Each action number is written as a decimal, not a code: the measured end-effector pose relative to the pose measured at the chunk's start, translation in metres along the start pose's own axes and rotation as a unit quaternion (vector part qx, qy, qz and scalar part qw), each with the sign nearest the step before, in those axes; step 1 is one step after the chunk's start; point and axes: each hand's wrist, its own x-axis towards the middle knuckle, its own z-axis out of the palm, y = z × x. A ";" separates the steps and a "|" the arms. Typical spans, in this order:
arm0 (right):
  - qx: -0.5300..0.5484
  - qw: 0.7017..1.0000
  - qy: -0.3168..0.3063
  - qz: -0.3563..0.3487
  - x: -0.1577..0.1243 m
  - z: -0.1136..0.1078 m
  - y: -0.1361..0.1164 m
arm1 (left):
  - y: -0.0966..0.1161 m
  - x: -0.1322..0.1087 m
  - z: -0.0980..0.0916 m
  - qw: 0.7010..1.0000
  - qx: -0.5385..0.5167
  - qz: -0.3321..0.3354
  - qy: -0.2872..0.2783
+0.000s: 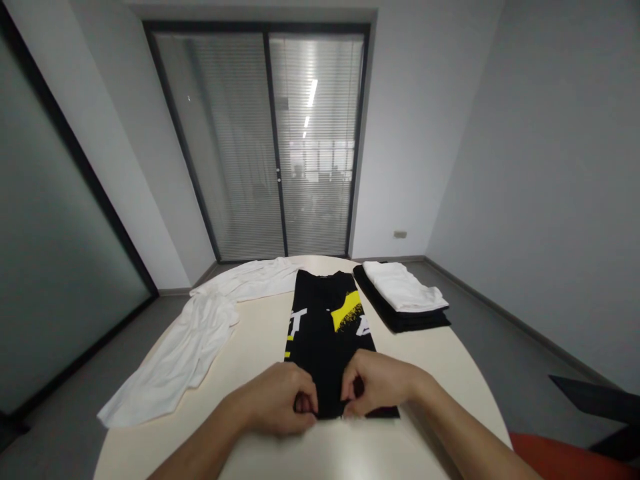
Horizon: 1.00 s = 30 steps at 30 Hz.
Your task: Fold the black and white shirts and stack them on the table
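A black T-shirt with yellow and white print lies in a long, narrow folded strip down the middle of the table, its collar at the far end. My left hand is closed on the left part of the shirt's near edge, fingers curled. On the right part of that same edge, my right hand pinches the fabric between thumb and fingers. Both hands rest low, close to the tabletop, and partly cover the hem.
The round pale table carries loose white garments along its left side. At the right back sits a stack of folded black clothes with a folded white garment on top. A red chair stands at the lower right.
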 end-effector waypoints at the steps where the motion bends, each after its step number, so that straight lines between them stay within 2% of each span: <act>1: 0.036 0.998 -0.046 0.016 -0.001 0.004 -0.004 | 0.002 -0.003 0.002 0.997 -0.055 -0.022 -0.051; 4: 0.108 0.978 -0.168 0.057 -0.003 0.013 -0.018 | 0.006 -0.009 0.008 0.970 -0.159 -0.050 -0.179; 6: 0.162 0.958 -0.224 0.077 -0.004 0.013 -0.024 | 0.007 -0.010 0.008 0.964 -0.175 -0.047 -0.193; 7: 0.188 0.951 -0.233 0.083 -0.004 0.011 -0.023 | 0.007 -0.009 0.006 0.970 -0.169 -0.049 -0.167; 9: 0.205 0.956 -0.192 0.087 -0.007 0.000 -0.017 | 0.003 -0.006 -0.001 0.990 -0.118 -0.062 -0.048; 11: 0.157 0.981 -0.076 0.084 -0.011 -0.014 -0.002 | -0.006 -0.004 -0.010 0.990 -0.035 -0.081 0.106; 12: 0.118 0.990 -0.010 0.082 -0.014 -0.021 0.007 | -0.012 -0.003 -0.014 0.983 -0.003 -0.094 0.160; 13: 0.084 0.992 0.044 0.084 -0.018 -0.027 0.016 | -0.018 -0.002 -0.016 0.977 0.016 -0.107 0.185; 15: 0.041 0.990 0.084 0.109 -0.024 -0.035 0.033 | -0.031 -0.002 -0.018 0.976 0.020 -0.124 0.177; 18: 0.024 0.987 0.065 0.142 -0.029 -0.037 0.045 | -0.043 -0.003 -0.016 0.983 0.009 -0.119 0.143; 21: 0.039 0.990 0.044 0.128 -0.031 -0.035 0.043 | -0.044 -0.005 -0.014 0.984 -0.025 -0.116 0.131; 25: 0.071 0.993 0.049 0.083 -0.032 -0.038 0.033 | -0.037 -0.006 -0.021 0.979 -0.129 -0.111 0.111; 27: 0.096 0.991 0.064 0.061 -0.032 -0.040 0.031 | -0.036 -0.004 -0.025 0.968 -0.178 -0.100 0.146; 30: 0.129 0.984 0.113 0.041 -0.028 -0.042 0.037 | -0.042 0.001 -0.022 0.938 -0.240 -0.100 0.229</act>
